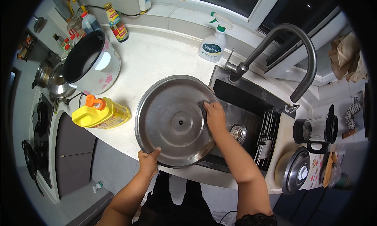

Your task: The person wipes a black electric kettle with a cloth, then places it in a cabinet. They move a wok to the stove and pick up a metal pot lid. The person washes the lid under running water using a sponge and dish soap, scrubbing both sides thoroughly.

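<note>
A large round metal pot lid (165,127) is tilted over the counter's edge and the left part of the sink, its inner side facing me. My left hand (148,161) grips its near rim, thumb on top and fingers underneath. In my right hand (215,115) is a dark scouring pad (203,105), pressed onto the lid's right part near the rim. Water or wet marks shine on the metal.
A dark sink (231,96) with a tall faucet (310,57) and a dish rack (266,135) lies right. A yellow jug (106,114), a rice cooker pot (103,74), a sauce bottle (117,25) and a spray bottle (213,45) stand on the counter. A blender jug (316,128) and lidded pot (293,171) stand far right.
</note>
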{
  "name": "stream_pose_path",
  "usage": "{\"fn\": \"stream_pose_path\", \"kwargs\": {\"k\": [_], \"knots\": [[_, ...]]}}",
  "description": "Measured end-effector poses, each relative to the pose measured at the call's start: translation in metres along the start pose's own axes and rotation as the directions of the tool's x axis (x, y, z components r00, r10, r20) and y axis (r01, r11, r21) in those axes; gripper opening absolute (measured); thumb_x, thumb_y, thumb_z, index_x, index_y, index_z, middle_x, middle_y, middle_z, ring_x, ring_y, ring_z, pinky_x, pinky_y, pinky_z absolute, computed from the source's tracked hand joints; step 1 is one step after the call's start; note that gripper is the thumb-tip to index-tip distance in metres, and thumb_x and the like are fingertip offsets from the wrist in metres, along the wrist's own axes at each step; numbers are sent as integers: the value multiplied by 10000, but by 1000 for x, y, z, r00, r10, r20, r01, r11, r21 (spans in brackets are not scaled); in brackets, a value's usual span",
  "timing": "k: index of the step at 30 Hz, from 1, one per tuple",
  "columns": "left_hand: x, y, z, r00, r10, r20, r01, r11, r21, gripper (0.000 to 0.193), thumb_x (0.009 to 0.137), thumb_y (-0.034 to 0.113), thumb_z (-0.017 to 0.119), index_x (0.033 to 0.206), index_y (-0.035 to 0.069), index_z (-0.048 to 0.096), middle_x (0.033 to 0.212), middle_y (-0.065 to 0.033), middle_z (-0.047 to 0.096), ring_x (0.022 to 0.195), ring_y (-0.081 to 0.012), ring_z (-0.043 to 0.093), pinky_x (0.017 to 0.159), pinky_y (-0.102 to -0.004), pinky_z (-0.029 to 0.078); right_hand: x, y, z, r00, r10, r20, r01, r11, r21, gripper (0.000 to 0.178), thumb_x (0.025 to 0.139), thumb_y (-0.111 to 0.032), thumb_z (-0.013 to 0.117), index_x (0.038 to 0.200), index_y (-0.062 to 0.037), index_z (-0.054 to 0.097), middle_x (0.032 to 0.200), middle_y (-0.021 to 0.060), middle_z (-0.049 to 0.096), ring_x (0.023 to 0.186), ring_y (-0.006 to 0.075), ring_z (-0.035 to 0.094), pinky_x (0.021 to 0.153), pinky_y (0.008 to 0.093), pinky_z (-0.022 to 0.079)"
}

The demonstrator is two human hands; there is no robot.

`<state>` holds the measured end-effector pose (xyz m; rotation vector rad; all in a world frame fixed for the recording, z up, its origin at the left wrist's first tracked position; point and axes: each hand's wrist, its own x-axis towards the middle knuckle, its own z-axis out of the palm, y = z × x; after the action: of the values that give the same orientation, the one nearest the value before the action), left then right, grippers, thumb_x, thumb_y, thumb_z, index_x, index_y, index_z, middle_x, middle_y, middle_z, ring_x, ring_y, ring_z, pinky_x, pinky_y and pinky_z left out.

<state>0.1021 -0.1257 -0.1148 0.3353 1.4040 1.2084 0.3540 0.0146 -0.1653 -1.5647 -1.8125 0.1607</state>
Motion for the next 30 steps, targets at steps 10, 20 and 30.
{"fn": "stream_pose_path", "kwargs": {"k": [10,20,30], "knots": [[-2,0,4,999,43,29,-42,999,-19,167,785,-66,629,952,-63,631,927,-114,659,805,-184,628,763,-294,493,-18,-113,50,970,-67,232,-37,907,419,138,883,-139,536,832,-43,622,779,135,569,768,309,547,687,423,439],[-1,2,0,996,70,60,-73,996,44,126,788,-40,636,912,-61,643,866,-71,655,749,-129,598,681,-265,473,4,-137,33,950,-311,32,261,845,466,72,819,-100,599,787,-42,627,724,126,548,723,293,543,627,408,427],[0,8,8,990,144,11,-144,983,110,23,798,-9,638,788,-26,648,735,-31,623,622,-94,549,563,-244,421,31,-123,44,997,4,-72,17,955,296,90,798,-105,642,765,-22,632,725,126,575,671,315,563,608,396,449]]}}
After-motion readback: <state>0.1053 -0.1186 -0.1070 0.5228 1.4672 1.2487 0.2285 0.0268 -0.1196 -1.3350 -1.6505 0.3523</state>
